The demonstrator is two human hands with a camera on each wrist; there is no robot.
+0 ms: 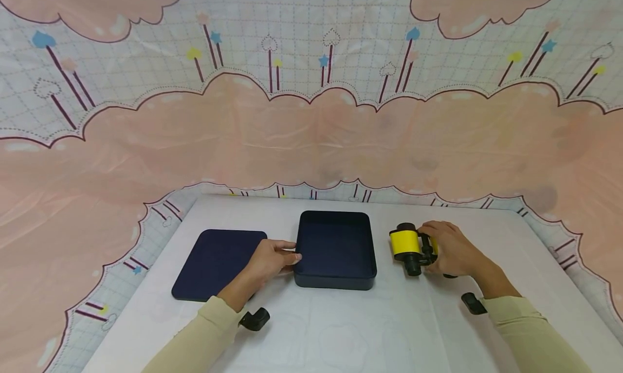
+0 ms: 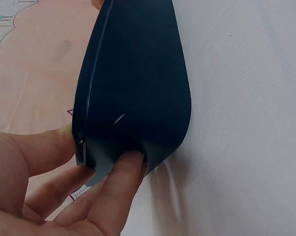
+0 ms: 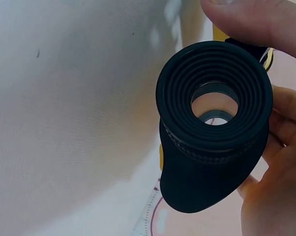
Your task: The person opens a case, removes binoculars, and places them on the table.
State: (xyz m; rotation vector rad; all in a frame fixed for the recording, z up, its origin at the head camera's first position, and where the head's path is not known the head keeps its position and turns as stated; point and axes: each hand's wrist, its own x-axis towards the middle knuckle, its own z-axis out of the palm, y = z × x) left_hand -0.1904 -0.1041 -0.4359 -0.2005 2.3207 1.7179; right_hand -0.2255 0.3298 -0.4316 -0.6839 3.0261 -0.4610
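My left hand (image 1: pixel 272 259) touches the left side of a dark navy open-topped box (image 1: pixel 336 284), with fingertips at its rim and outer wall. The left wrist view shows these fingers at a corner of the box wall (image 2: pixel 138 88). In my right hand (image 1: pixel 450 248) is a pair of black and yellow binoculars (image 1: pixel 405 242), gripped round its right side. It stands to the right of the box, eyepieces toward me. One black eyepiece (image 3: pixel 214 103) fills much of the right wrist view, with the thumb and fingers about the body.
A flat navy lid (image 1: pixel 214 259) lies left of the box, partly behind my left forearm. All this is on a white-covered table (image 1: pixel 340 330). A printed pink cloud curtain (image 1: pixel 311 140) hangs behind and at the sides.
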